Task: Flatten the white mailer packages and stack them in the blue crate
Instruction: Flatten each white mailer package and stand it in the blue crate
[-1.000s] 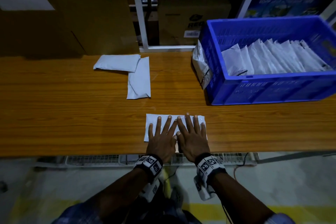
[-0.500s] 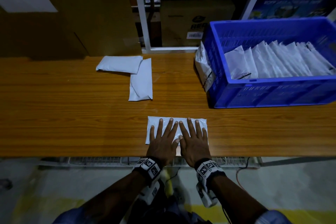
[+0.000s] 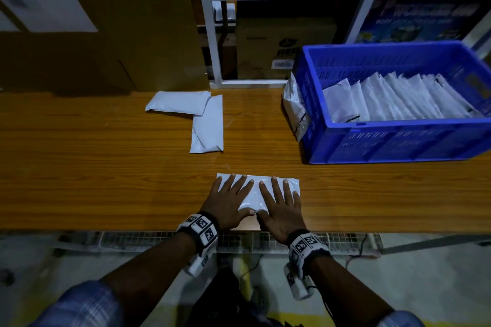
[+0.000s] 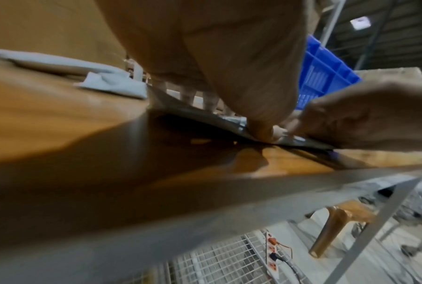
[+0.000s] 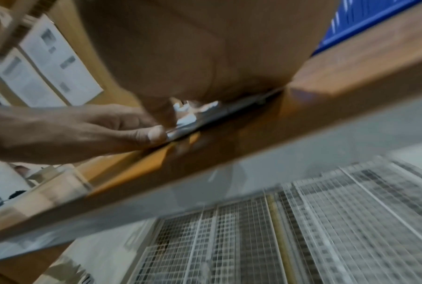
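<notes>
Wooden table (image 3: 106, 167): both hands (image 3: 255, 204) press a mailer (image 3: 253, 195) near its front edge.

**What the views hide**

The mailer (image 3: 257, 195) near the blue crate (image 3: 393, 141) is mostly covered by both hands. The crate's right end is cut by the picture edge. Both wrist views are blurred, palms blocking most.

- The left hand (image 3: 228, 203) and right hand (image 3: 279, 207), side by side with forefingers touching a second ago, now spread apart on the white mailer (image 3: 253, 195).
- A creased strip of mailer shows between them.
- Both hands sit nearer the surface's (image 3: 106, 180) lower edge, thumbs almost meeting.
</notes>
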`<state>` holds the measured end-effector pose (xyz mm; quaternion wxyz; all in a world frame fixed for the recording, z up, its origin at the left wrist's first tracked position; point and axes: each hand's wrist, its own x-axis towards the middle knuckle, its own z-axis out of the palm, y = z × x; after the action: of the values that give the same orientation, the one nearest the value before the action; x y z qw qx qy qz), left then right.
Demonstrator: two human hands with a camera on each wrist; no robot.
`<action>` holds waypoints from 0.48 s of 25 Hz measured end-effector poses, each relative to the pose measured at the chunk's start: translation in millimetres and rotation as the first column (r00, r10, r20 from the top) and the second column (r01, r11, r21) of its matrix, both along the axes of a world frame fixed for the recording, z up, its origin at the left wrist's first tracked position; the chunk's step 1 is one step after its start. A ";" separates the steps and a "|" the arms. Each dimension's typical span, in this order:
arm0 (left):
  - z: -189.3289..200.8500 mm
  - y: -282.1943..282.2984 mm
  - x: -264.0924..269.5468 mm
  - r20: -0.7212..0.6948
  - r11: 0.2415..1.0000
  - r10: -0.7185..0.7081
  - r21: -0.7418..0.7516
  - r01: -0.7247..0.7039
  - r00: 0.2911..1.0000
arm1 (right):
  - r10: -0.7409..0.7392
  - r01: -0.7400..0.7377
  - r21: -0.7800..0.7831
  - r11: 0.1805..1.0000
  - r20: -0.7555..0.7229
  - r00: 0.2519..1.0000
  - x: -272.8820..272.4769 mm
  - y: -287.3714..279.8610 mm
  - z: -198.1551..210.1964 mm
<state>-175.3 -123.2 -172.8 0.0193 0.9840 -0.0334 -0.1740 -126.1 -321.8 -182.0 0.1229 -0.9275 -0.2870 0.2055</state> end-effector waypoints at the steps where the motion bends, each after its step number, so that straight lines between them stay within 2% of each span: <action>1: 4.8 -0.2 1.7 -0.003 1.000 -0.006 -0.002 0.006 1.000 | 0.019 -0.019 -0.024 1.000 -0.022 1.000 1.7 -0.6 3.7; 4: 21.0 2.5 9.5 -0.024 0.999 -0.038 -0.024 0.037 0.999 | 0.049 -0.053 -0.078 0.996 -0.047 0.998 10.5 0.1 16.2; 9: 48.4 11.4 25.3 -0.101 0.998 -0.030 -0.050 0.025 0.994 | 0.090 -0.086 -0.134 0.987 0.021 0.996 28.2 12.1 40.4; 12: 58.6 12.6 26.1 -0.058 0.999 0.000 -0.049 -0.003 0.998 | 0.120 -0.111 -0.121 0.986 0.068 0.990 38.3 19.7 62.2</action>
<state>-149.2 -110.7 -114.2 0.0446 0.9778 -0.0363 -0.2015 -87.9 -302.1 -119.8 0.0452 -0.9220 -0.3321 0.1939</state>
